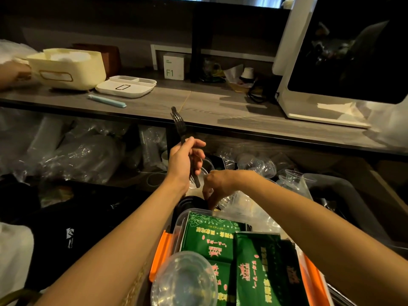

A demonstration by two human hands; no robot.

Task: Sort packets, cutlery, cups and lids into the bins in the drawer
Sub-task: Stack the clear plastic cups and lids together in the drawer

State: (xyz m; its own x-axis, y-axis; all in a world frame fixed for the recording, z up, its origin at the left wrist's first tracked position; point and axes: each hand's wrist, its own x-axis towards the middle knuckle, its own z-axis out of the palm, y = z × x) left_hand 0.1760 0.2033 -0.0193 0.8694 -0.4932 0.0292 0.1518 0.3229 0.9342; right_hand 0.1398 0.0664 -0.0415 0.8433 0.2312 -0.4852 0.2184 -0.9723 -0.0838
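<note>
The left hand (184, 161) grips black plastic forks (181, 138) upright, gathered for binning; the right hand (217, 184) reaches down among clear lids (234, 202), its grip hidden.

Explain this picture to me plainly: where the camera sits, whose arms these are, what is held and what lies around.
There is no machine here. A person wears one camera on the head, looking forward and down, so both arms belong to the wearer.

The left hand grips black plastic forks, their prongs pointing up. The right hand reaches down among clear cups; its fingertips are hidden, so whether it holds anything cannot be told.

Nearest the camera, a clear bin with orange clips holds green packets, and a clear lid rests at its left edge.

Beyond the hands runs a wooden shelf. On it stand a cream box, a white tray, a blue pen-like stick and a white machine with a dark window.
</note>
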